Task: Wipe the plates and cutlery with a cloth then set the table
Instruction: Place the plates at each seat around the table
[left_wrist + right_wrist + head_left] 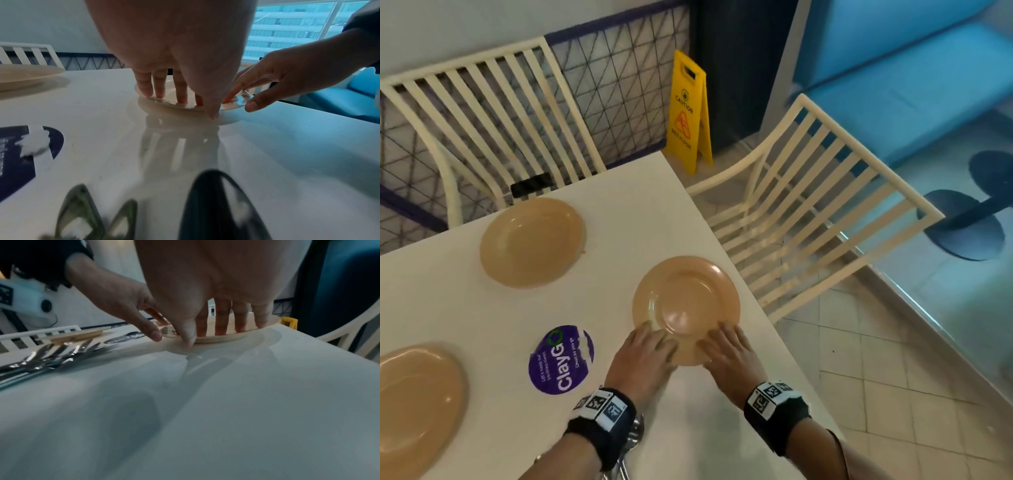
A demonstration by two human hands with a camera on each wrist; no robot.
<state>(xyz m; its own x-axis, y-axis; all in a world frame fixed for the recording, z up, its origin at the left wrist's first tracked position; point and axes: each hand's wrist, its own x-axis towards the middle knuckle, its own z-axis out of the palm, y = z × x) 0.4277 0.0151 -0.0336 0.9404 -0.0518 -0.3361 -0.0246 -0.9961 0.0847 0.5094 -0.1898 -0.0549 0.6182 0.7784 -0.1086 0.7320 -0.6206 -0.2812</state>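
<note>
A tan plate [686, 301] lies on the white table [602, 212] close to its right edge. My left hand [645, 353] and right hand [729, 353] both rest straight fingers on its near rim. In the left wrist view the left fingers [160, 87] lie flat on the plate [174, 108], thumb tip down beside the rim. The right wrist view has the right fingers [222, 324] on the plate [222, 338], thumb touching the table. Two more tan plates sit at the far left [532, 241] and near left [414, 404]. Steel cutlery [635, 442] lies under my left wrist. No cloth shows.
A round purple sticker [561, 359] is stuck on the table left of my hands. Cream slatted chairs stand at the far side [493, 113] and the right side [808, 212]. A yellow wet-floor sign [688, 113] stands on the tiled floor past the table's corner.
</note>
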